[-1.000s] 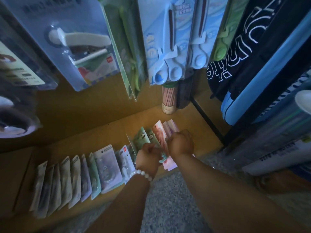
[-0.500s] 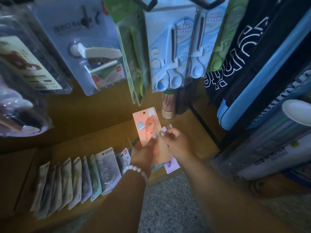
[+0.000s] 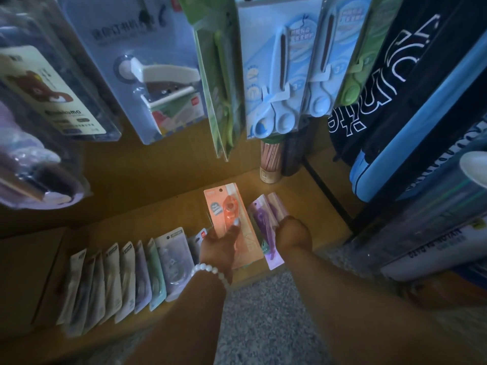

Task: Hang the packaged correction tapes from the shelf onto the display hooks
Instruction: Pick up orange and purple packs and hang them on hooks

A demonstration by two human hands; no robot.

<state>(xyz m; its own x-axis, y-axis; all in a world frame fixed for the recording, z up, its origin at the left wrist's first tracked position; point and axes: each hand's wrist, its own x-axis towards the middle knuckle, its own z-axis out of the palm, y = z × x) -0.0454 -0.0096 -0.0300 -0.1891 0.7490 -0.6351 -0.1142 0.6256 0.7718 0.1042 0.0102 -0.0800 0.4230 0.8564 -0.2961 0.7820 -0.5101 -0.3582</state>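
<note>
— Grey speckled floor [image 3: 263, 320] fills the nearest ground at six o'clock, right? What comes next?

— Both forearms reach up from it toward a low wooden shelf [image 3: 147, 214]. On the left wrist sits a white bead bracelet [image 3: 210, 272].

— And the left hand?

— The left hand [image 3: 220, 246] grips an orange correction tape pack [image 3: 229, 219], thumb laid across its front, the card standing tilted with its hang hole uppermost.

— The right one?

— The right hand [image 3: 292, 234], at about three o'clock from the orange pack, has its fingers curled down onto the purple correction tape packs [image 3: 263, 222] lying on the shelf; it appears to pinch them, though the fingertips are hidden.

— Where are the other packs?

— A row of correction tape packs [image 3: 126, 277] leans overlapped along the shelf edge, running toward nine o'clock from the left hand, pale green, lilac and cream.

— Farther back?

— At twelve o'clock a tub of pencils [image 3: 271, 164] stands at the rear of the shelf. Above it hang blue scissors packs [image 3: 284, 75], a green scissors pack [image 3: 221, 83] and a stapler pack [image 3: 155, 75]. At two o'clock a black bag with white lettering [image 3: 390, 69] hangs, with a blue case [image 3: 395, 154] beside it. At ten o'clock hangs a card with a brown bear [image 3: 47, 88].
</note>
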